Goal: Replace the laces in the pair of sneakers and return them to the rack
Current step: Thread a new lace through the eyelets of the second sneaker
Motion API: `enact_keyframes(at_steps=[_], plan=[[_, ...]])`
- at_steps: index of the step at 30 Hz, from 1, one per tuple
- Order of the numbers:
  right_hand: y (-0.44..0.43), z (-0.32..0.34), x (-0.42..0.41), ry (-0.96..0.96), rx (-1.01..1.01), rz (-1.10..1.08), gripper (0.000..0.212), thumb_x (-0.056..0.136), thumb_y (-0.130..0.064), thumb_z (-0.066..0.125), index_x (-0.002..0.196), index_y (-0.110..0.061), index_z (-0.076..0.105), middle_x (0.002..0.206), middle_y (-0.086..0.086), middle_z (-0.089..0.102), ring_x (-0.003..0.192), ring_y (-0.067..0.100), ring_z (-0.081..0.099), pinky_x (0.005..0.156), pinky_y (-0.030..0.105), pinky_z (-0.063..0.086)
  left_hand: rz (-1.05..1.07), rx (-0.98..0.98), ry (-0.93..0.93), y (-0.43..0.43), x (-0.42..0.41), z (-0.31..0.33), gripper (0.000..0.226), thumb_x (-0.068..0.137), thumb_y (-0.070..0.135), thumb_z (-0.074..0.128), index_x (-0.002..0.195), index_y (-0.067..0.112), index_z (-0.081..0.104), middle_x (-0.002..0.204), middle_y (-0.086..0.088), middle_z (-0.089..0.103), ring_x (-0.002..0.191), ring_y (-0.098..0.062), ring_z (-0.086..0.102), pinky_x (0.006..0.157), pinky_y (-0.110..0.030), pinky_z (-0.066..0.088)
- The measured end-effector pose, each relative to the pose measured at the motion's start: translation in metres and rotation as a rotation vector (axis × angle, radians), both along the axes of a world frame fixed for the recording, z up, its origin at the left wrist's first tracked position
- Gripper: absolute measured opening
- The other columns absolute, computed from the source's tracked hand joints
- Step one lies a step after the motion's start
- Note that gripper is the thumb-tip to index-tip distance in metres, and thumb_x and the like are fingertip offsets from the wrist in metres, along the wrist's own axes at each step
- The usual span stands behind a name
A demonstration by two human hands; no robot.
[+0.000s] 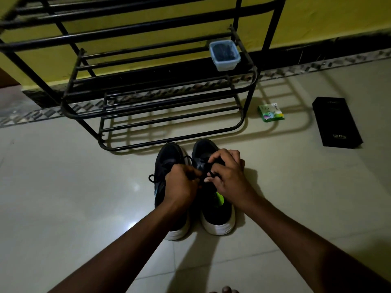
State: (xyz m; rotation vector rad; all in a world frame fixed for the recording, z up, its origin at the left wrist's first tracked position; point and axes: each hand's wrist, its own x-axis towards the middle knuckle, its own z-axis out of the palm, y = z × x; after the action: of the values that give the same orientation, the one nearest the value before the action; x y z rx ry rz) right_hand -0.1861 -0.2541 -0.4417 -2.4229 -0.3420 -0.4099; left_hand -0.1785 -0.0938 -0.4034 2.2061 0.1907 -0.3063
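Note:
Two black sneakers with white soles stand side by side on the floor, toes toward the rack: the left sneaker and the right sneaker. My left hand and my right hand meet over the right sneaker's tongue, each pinching the black lace between curled fingers. A loop of the left sneaker's lace hangs off its outer side. The black metal shoe rack stands just beyond the toes.
A clear plastic tub with dark contents sits on the rack's middle shelf at the right. A small green box and a black box lie on the tiled floor to the right. A yellow wall runs behind.

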Motion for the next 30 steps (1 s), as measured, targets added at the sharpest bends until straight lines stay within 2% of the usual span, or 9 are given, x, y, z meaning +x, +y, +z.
enact_keyframes(at_steps=[3, 8, 15, 19, 22, 24, 26, 28, 30], plan=[[-0.004, -0.002, 0.006, 0.029, 0.028, 0.034, 0.025, 0.068, -0.015, 0.084, 0.071, -0.015, 0.06, 0.112, 0.0, 0.06, 0.109, 0.024, 0.041, 0.082, 0.046, 0.044, -0.007, -0.003, -0.013, 0.0, -0.001, 0.002, 0.016, 0.088, -0.004, 0.071, 0.087, 0.012, 0.076, 0.077, 0.005, 0.07, 0.069, 0.005, 0.061, 0.053, -0.002, 0.044], [-0.007, -0.005, 0.01, 0.039, 0.043, 0.076, 0.02, 0.068, -0.012, 0.084, 0.072, -0.015, 0.065, 0.113, -0.001, 0.059, 0.109, 0.026, 0.042, 0.084, 0.046, 0.045, -0.031, 0.021, -0.05, 0.0, -0.003, 0.003, 0.014, 0.087, -0.002, 0.072, 0.083, 0.012, 0.075, 0.077, 0.004, 0.073, 0.073, 0.001, 0.065, 0.055, -0.004, 0.045], [-0.01, -0.009, 0.01, 0.006, 0.091, 0.096, 0.017, 0.067, -0.015, 0.088, 0.075, -0.015, 0.073, 0.113, -0.002, 0.061, 0.109, 0.024, 0.042, 0.088, 0.035, 0.043, -0.09, 0.079, -0.059, -0.002, -0.002, 0.002, 0.017, 0.083, 0.001, 0.071, 0.077, 0.016, 0.068, 0.075, 0.007, 0.068, 0.071, -0.004, 0.062, 0.056, -0.006, 0.042], [-0.014, -0.006, 0.01, 0.01, 0.083, 0.081, 0.026, 0.066, -0.028, 0.089, 0.083, -0.017, 0.074, 0.113, -0.002, 0.058, 0.109, 0.025, 0.044, 0.089, 0.035, 0.044, -0.157, 0.148, -0.072, -0.004, -0.003, 0.002, 0.011, 0.087, 0.003, 0.065, 0.083, 0.013, 0.064, 0.084, 0.001, 0.066, 0.076, -0.014, 0.059, 0.059, -0.014, 0.038], [-0.016, -0.001, 0.004, 0.004, 0.083, -0.02, 0.046, 0.062, -0.038, 0.087, 0.096, -0.018, 0.063, 0.109, -0.002, 0.052, 0.105, 0.021, 0.044, 0.084, 0.03, 0.041, -0.17, 0.173, -0.081, -0.004, -0.001, 0.004, 0.007, 0.091, 0.004, 0.061, 0.089, 0.009, 0.057, 0.086, -0.003, 0.063, 0.073, -0.013, 0.054, 0.056, -0.019, 0.035], [-0.017, -0.003, -0.002, -0.009, 0.084, -0.073, 0.048, 0.063, -0.042, 0.081, 0.096, -0.019, 0.053, 0.103, -0.003, 0.049, 0.099, 0.019, 0.042, 0.077, 0.028, 0.036, -0.157, 0.166, -0.135, -0.003, 0.0, 0.009, 0.013, 0.093, 0.005, 0.058, 0.092, 0.013, 0.049, 0.085, 0.0, 0.06, 0.071, -0.009, 0.054, 0.054, -0.018, 0.035], [-0.018, -0.01, -0.007, -0.004, 0.067, -0.1, 0.047, 0.066, -0.044, 0.075, 0.095, -0.018, 0.049, 0.1, -0.003, 0.046, 0.095, 0.018, 0.04, 0.076, 0.027, 0.033, -0.122, 0.145, -0.264, 0.0, 0.001, 0.014, 0.019, 0.091, -0.001, 0.053, 0.092, 0.016, 0.044, 0.083, -0.002, 0.062, 0.071, -0.012, 0.058, 0.055, -0.023, 0.041], [-0.018, -0.016, -0.011, 0.019, 0.085, -0.127, 0.046, 0.067, -0.044, 0.073, 0.093, -0.017, 0.047, 0.098, -0.004, 0.045, 0.094, 0.016, 0.039, 0.076, 0.026, 0.032, -0.015, -0.02, -0.298, 0.002, 0.004, 0.016, 0.024, 0.09, -0.009, 0.045, 0.093, 0.015, 0.045, 0.081, -0.004, 0.067, 0.074, -0.015, 0.065, 0.059, -0.029, 0.053], [-0.016, -0.019, -0.012, 0.027, 0.112, -0.15, 0.045, 0.067, -0.044, 0.072, 0.092, -0.018, 0.045, 0.095, -0.006, 0.043, 0.092, 0.016, 0.039, 0.076, 0.027, 0.033, 0.096, -0.45, -0.174, 0.001, 0.006, 0.023, 0.019, 0.096, -0.007, 0.036, 0.095, 0.01, 0.044, 0.076, -0.009, 0.066, 0.071, -0.027, 0.066, 0.062, -0.037, 0.056]])
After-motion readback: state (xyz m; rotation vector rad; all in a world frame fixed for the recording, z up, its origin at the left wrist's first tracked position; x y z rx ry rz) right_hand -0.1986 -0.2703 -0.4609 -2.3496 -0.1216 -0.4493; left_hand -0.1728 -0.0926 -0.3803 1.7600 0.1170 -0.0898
